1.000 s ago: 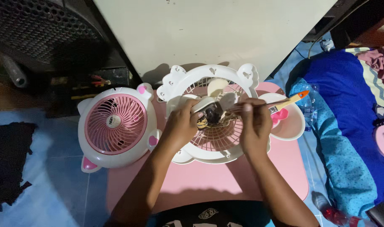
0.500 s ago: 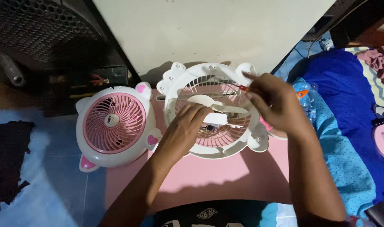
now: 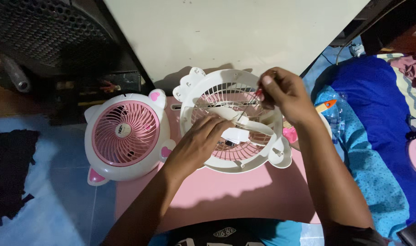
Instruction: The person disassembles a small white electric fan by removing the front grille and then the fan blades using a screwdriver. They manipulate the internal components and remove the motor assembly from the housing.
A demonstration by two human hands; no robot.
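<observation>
We see an opened white fan housing [image 3: 203, 98] with a pink grille lying flat on a low pink table [image 3: 235, 191], pushed up close to a pale wall panel [image 3: 226, 32]. Our left hand [image 3: 199, 143] rests palm-down on the lower left part of the housing, fingers spread and pressing on the cream fan blade [image 3: 235, 119] near its white hub [image 3: 234, 135]; it steadies rather than grips. Our right hand [image 3: 283, 93] hovers over the upper right rim of the housing, fingers pinched together on a thin tool with a red handle [image 3: 258, 94], whose slim shaft slants down-left toward the blade. It looks like a small screwdriver, though the view is too dim to be sure. The two hands are apart, with the blade and hub lying between them.

Just left of the housing, partly off the table edge, lies a second small fan [image 3: 126, 136], whole, with a pink front grille and pink ear-shaped corners. Beside our right wrist a paintbrush [image 3: 324, 106] with an orange-tipped handle pokes out, lying near a blue patterned cloth [image 3: 376, 159] on the floor.
</observation>
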